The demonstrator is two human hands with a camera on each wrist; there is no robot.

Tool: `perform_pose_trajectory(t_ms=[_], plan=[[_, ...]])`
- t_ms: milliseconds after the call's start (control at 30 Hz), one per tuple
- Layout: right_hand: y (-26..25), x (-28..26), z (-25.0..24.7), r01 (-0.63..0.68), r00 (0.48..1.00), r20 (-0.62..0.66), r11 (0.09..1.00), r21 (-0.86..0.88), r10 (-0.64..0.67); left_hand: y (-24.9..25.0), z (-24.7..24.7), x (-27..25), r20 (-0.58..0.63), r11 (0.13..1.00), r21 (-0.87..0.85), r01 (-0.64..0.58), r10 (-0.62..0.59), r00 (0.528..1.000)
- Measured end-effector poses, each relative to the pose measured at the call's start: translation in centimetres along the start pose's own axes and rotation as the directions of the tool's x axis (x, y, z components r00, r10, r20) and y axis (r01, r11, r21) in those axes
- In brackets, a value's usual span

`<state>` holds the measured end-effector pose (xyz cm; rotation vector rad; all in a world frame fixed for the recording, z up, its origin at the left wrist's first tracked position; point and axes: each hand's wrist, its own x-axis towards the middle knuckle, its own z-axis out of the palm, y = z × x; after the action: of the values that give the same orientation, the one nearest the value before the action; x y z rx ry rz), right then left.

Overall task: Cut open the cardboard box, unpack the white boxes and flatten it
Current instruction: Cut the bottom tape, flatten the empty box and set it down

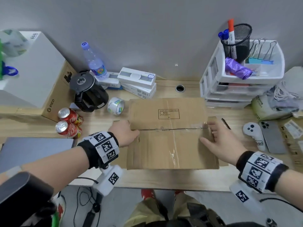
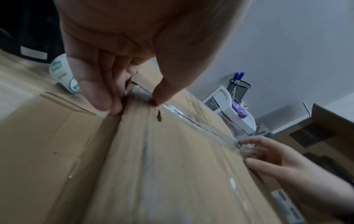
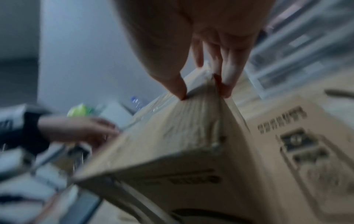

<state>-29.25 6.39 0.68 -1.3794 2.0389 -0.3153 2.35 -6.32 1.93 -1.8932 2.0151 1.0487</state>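
2 hands hold the flat cardboard box (image 1: pixel 170 133) in the head view, at the near edge of the wooden desk (image 1: pixel 98 122). The left hand (image 1: pixel 123 132) is at its left edge, the right hand (image 1: pixel 218 138) at its right edge. White boxes (image 1: pixel 136 81) sit stacked by the grey wall (image 1: pixel 147 30). A big box (image 1: pixel 54 97) says "PICO".

From the left wrist, fingers (image 2: pixel 95 91) and thumb pinch the box edge beside a tape roll (image 2: pixel 61 74).

From the right wrist, all is blurry, but thumb and fingers (image 3: pixel 228 78) pinch a raised fold. Its writing cannot be read.
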Motion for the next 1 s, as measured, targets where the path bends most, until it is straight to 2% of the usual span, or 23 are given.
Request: perform_pose_trajectory(t_ms=[100,167,233,300,433,567,767,867,1000], plan=[[-1.6,-0.1,-0.3,0.128,0.992,0.047,0.954,-0.272,-0.120,0.3,0.0,-0.7,-0.117,0.989,0.139,-0.045,0.061,0.991],[-3.1,0.4,-0.8,0.194,0.981,0.074,0.867,-0.458,-0.181,0.6,0.3,-1.2,-0.139,0.951,0.287,-0.119,0.164,0.977],[-4.2,0.8,-1.2,0.257,0.966,0.154,0.807,-0.532,-0.206,1.1,0.4,-1.5,-0.132,0.853,0.477,-0.212,0.308,0.942],[-5.3,1.0,-1.4,0.302,0.951,0.231,0.786,-0.539,-0.207,1.6,0.4,-1.5,-0.029,0.773,0.549,-0.317,0.397,0.917],[-6.5,1.3,-1.2,0.348,0.926,0.328,0.762,-0.546,-0.188,2.2,0.0,-1.6,0.099,0.745,0.546,-0.384,0.397,0.912],[-6.8,1.7,-0.7,0.379,0.912,0.367,0.722,-0.579,-0.185,2.4,-0.2,-2.0,0.201,0.647,0.647,-0.403,0.366,0.909],[-7.4,2.5,-0.1,0.407,0.889,0.420,0.732,-0.547,-0.180,3.4,0.7,-2.3,0.194,0.643,0.673,-0.365,0.323,0.926],[-8.0,3.3,0.1,0.392,0.885,0.445,0.736,-0.552,-0.137,3.4,1.0,-2.4,0.200,0.625,0.692,-0.361,0.315,0.928],[-9.2,4.0,-0.1,0.390,0.864,0.500,0.712,-0.584,-0.063,3.4,0.3,-2.2,0.214,0.657,0.654,-0.374,0.314,0.925]])
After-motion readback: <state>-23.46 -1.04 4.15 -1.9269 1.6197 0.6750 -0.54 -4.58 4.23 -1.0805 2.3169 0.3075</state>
